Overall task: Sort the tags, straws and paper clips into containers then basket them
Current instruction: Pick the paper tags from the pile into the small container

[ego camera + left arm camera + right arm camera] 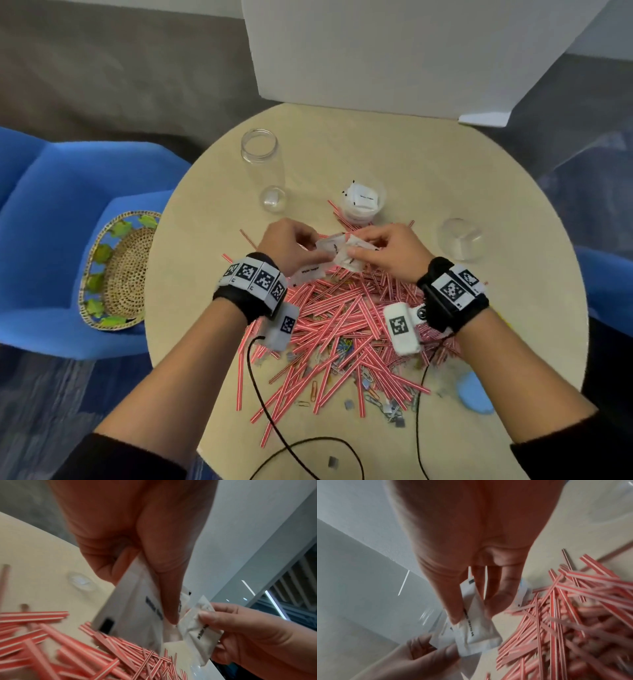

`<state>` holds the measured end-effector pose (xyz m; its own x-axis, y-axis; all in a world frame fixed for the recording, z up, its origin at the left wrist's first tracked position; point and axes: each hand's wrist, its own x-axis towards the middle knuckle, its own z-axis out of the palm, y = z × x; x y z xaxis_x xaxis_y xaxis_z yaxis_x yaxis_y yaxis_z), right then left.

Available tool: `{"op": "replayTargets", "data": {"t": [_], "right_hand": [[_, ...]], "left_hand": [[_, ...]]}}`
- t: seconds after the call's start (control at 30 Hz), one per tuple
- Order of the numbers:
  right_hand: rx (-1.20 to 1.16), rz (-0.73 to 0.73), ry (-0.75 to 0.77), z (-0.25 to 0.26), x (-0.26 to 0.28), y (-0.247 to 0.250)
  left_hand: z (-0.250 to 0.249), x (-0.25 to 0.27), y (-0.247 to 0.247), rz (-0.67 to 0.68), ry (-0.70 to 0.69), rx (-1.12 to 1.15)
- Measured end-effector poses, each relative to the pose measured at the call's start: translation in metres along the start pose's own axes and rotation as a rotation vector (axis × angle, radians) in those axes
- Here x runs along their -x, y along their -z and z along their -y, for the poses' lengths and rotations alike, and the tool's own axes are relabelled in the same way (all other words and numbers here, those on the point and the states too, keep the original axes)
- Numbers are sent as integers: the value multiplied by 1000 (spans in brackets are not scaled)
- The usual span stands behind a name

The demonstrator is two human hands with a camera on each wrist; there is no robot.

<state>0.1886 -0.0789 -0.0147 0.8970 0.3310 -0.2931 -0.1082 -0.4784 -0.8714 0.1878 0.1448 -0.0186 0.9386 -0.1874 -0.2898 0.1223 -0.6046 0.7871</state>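
My left hand (287, 245) pinches a small stack of white tags (137, 609), thumb on top and fingers curled beneath, so the flat ones stay squared while I gather more. My right hand (387, 251) pinches another tag (476, 630) between thumb and forefinger; this one is crumpled, and I bring it right against the left hand's stack so both lots can go as one bundle. I hold them just above the far edge of the pile, because that is the shortest way to the tag container (363, 205), a clear cup just beyond my hands that already holds white tags.

Below and nearer to me, the red-and-white straws (342, 318) lie heaped across the middle of the table (513, 192), with coloured paper clips (342, 346) scattered under and among them, thickest at the near side. I judge the tags come first since they lie on top and are easiest to lift clear.

A tall clear jar (262, 154) stands far left, likely for the straws given its height; a small clear cup (273, 199) sits just near it, and another clear cup (460, 240) to the right. The woven basket (116, 270) waits on the blue chair (51, 212) to the left, off the table.
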Motion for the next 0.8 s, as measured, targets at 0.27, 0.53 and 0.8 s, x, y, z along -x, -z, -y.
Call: {"op": "replayTargets", "data": {"t": [0.27,0.53,0.8], "right_hand": [[43,-217,3,0,-28,55],[-105,-475,-96,-16,-70,79],[154,-381,-143,-13,-102,70]], "left_hand": [[-48,-67,0,87,-56,83],[-56,-116,6,-100,-56,193],[-47,-136,-9,-209,-70,49]]}}
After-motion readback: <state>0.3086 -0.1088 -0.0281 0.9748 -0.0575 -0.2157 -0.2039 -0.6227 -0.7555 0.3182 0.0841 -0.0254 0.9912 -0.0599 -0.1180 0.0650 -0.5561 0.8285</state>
